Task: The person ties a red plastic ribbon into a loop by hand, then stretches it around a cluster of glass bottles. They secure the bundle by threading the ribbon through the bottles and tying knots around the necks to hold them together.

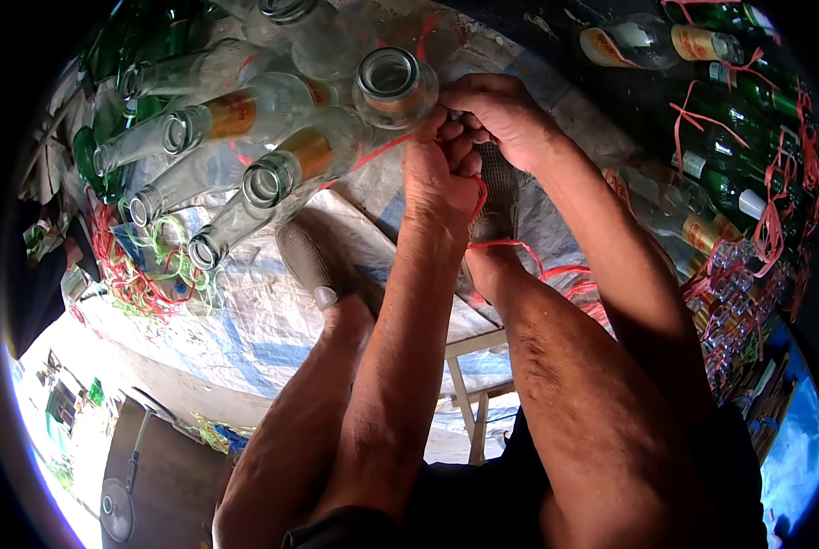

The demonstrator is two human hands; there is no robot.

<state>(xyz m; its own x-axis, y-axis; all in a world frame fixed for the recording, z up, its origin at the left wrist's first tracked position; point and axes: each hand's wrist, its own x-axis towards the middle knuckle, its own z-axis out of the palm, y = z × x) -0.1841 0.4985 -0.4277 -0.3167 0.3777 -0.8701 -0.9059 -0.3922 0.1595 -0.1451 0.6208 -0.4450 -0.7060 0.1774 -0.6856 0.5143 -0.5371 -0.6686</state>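
Note:
A bundle of clear glass bottles (pixel 272 137) lies on its side on a woven tarp, necks pointing toward me. A thin red plastic string (pixel 384 149) runs around the bundle and down past my wrists. My left hand (pixel 438 169) is fisted on that string, right beside the nearest bottle mouth (pixel 391 84). My right hand (pixel 501 114) is closed on the same string just behind it, and the two hands touch. My legs and grey shoes (pixel 310 261) stretch out beneath my arms.
More green and clear bottles, tied with red string, are stacked at the right (pixel 729 183). Green bottles (pixel 107 137) lie at the far left, with loose red and green string (pixel 144 274) beside them. A small stool frame (pixel 469 384) shows under my legs.

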